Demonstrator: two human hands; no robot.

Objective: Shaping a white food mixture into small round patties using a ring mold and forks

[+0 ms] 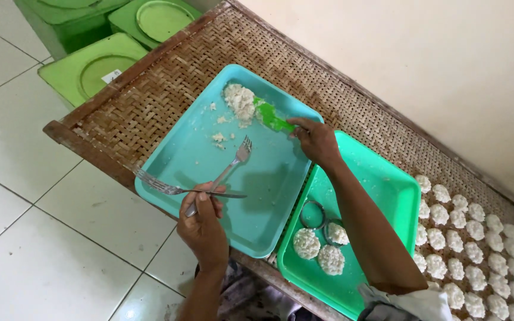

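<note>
My left hand (202,221) grips two metal forks (231,165) at once, one pointing up over the turquoise tray (193,156), the other sticking out to the left past the tray's edge. My right hand (315,140) holds a green spatula (270,116) whose tip touches a lump of white rice (239,101) at the tray's far corner. A few rice crumbs (218,138) lie loose on the tray.
A green tray (388,190) beside it holds three round rice patties (319,249) and two metal ring moulds (313,214). Several more patties (477,249) cover the woven bamboo rack (150,101) at right. Green lidded bins (93,68) stand on the tiled floor.
</note>
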